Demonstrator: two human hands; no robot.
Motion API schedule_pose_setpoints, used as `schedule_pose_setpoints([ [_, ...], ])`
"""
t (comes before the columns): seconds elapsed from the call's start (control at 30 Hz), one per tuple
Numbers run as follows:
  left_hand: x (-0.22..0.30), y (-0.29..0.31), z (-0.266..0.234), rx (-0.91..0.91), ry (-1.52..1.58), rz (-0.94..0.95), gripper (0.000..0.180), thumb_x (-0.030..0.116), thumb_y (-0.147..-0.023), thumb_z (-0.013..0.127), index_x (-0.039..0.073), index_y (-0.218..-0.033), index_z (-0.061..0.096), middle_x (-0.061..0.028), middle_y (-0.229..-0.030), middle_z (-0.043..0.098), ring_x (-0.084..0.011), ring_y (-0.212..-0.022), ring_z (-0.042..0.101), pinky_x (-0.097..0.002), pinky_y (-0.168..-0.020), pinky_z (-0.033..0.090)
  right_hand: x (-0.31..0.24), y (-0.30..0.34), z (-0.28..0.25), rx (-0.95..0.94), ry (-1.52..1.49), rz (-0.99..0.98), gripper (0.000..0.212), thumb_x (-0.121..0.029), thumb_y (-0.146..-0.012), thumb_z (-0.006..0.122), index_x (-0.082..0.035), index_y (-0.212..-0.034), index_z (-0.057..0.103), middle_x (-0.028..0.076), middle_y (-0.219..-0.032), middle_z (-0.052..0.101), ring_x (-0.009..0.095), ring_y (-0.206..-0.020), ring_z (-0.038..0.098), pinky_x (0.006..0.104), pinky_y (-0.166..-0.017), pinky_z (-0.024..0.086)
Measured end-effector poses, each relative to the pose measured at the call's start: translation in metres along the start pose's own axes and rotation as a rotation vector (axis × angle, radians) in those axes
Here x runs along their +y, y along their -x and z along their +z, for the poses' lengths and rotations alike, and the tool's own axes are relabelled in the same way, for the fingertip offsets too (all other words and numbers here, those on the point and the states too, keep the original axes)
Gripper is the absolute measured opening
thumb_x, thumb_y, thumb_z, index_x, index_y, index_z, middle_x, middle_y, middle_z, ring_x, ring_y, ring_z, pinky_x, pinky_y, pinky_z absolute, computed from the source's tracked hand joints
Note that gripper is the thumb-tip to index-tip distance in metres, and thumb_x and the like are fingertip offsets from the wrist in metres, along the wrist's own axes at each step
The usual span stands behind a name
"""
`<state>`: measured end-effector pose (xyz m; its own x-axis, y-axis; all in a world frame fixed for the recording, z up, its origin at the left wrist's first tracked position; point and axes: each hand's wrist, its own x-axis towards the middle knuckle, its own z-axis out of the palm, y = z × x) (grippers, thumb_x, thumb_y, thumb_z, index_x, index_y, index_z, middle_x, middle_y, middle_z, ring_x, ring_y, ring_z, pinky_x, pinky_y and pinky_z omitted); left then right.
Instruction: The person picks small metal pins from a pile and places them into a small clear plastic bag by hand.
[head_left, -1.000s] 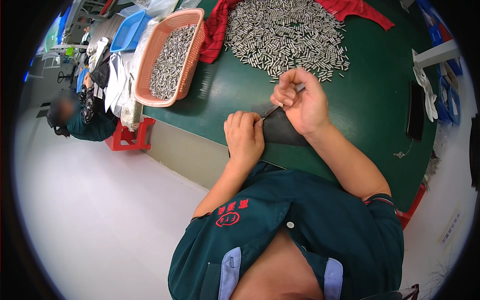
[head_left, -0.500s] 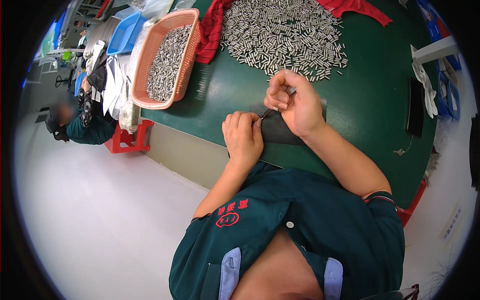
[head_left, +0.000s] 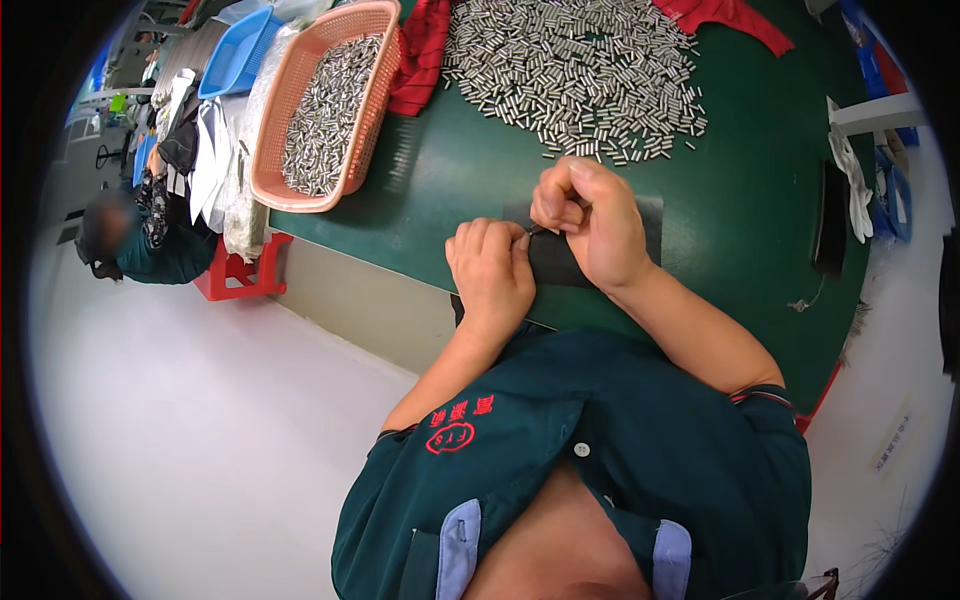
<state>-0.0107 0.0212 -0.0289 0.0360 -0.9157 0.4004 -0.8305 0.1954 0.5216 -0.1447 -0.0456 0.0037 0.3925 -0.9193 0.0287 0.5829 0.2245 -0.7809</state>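
Note:
My left hand (head_left: pixel 490 268) is closed in a pinch above the near edge of the green table (head_left: pixel 430 190). What its thumb and forefinger grip is too small to make out. Just right of it, my right hand (head_left: pixel 598 222) has its fingers curled in. A thin dark tool (head_left: pixel 536 230) runs from those fingers to the left fingertips, mostly hidden. Beneath my hands lies a black mat (head_left: pixel 640 225). Beyond them spreads a large heap of short metal pins (head_left: pixel 580 75).
A pink plastic basket (head_left: pixel 265 150) of similar pins stands at the left, near red cloth (head_left: pixel 422 60). Behind it is a blue tray (head_left: pixel 235 55). A black flat object (head_left: pixel 829 220) and a white glove (head_left: pixel 850 175) lie at the right. Another person (head_left: pixel 160 245) sits far left.
The right hand has come slightly lower, its fingers curled tighter, and less of the dark tool shows. My left hand keeps its pinch. The whole view has shifted slightly.

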Motion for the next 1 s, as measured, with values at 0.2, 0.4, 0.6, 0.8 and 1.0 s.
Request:
schedule_pose_setpoints([
  [0.2, 0.001, 0.001, -0.001, 0.011, -0.004, -0.005, 0.011, 0.004, -0.073, 0.063, 0.008, -0.079, 0.055, -0.0064, -0.077, 0.053, -0.0267, -0.076, 0.051, -0.0377, -0.069, 0.034, -0.007, -0.005, -0.002, 0.034, -0.185, 0.051, 0.038, -0.033, -0.096, 0.037, -0.006, -0.072, 0.047, -0.003, -0.057, 0.029, 0.011, -0.054, 0.029, 0.0279, -0.057, 0.03],
  [0.4, -0.004, 0.003, -0.009, 0.036, 0.143, -0.025, 0.009, 0.002, -0.075, 0.062, 0.005, -0.08, 0.054, -0.0074, -0.079, 0.053, -0.0262, -0.076, 0.05, -0.0357, -0.07, 0.037, -0.035, -0.002, 0.002, -0.042, -0.215, -0.036, 0.033, -0.029, -0.095, 0.046, -0.004, -0.075, 0.052, -0.004, -0.061, 0.037, 0.007, -0.054, 0.033, 0.0248, -0.054, 0.032],
  [0.6, -0.001, 0.003, -0.024, -0.002, 0.927, -0.272, 0.003, 0.003, -0.087, 0.057, 0.001, -0.088, 0.056, -0.0038, -0.09, 0.05, -0.0114, -0.081, 0.046, -0.0215, -0.077, 0.037, -0.049, 0.023, 0.009, -0.194, 0.849, 0.175, 0.017, -0.018, -0.088, 0.057, -0.001, -0.088, 0.062, -0.002, -0.07, 0.054, 0.005, -0.065, 0.047, 0.0231, -0.058, 0.039],
  [0.8, 0.003, 0.003, -0.03, -0.076, 1.264, -0.287, 0.007, 0.006, -0.089, 0.057, 0.0, -0.093, 0.054, -0.0029, -0.097, 0.049, -0.01, -0.086, 0.046, -0.0224, -0.078, 0.038, -0.045, 0.031, 0.015, -0.279, 0.916, 0.179, 0.02, -0.018, -0.09, 0.056, 0.001, -0.09, 0.062, -0.001, -0.071, 0.057, 0.005, -0.063, 0.047, 0.0227, -0.056, 0.039],
  [1.0, 0.011, 0.001, -0.035, -0.129, 1.177, -0.235, 0.009, 0.008, -0.09, 0.058, 0.001, -0.091, 0.054, -0.004, -0.094, 0.049, -0.0113, -0.084, 0.047, -0.0234, -0.077, 0.038, -0.043, 0.034, 0.014, -0.305, 0.921, 0.147, 0.019, -0.017, -0.09, 0.055, 0.002, -0.089, 0.061, 0.001, -0.069, 0.056, 0.005, -0.061, 0.046, 0.0237, -0.054, 0.039],
])
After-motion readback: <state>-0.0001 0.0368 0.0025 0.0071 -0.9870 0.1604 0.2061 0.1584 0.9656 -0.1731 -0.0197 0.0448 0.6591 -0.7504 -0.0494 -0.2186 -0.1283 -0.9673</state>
